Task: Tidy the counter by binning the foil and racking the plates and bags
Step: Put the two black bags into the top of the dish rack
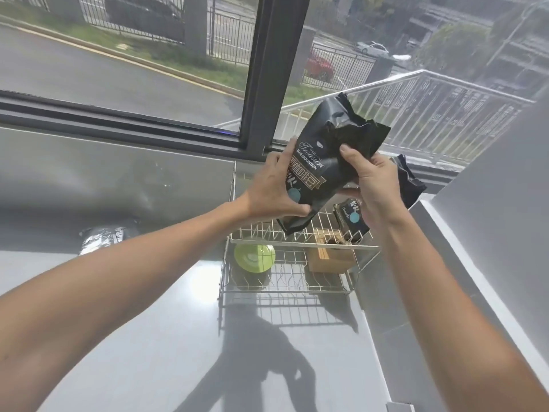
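Note:
A black coffee bag [329, 156] with white lettering hangs tilted above the wire rack [297, 242]. My left hand [273, 188] grips its lower left side and my right hand [371, 179] pinches its crumpled top right. A second, smaller black bag [349, 218] stands in the rack's upper tier, partly hidden by my right hand. A green plate [254, 258] leans in the lower tier at the left. Crumpled foil [101, 237] lies on the grey counter [148, 337], left of my left forearm.
A brown wooden box [329, 254] sits in the rack at the right. Another black bag edge [411, 185] shows behind my right hand. The window frame [267, 69] runs behind the counter, and a grey wall [490, 218] closes the right side.

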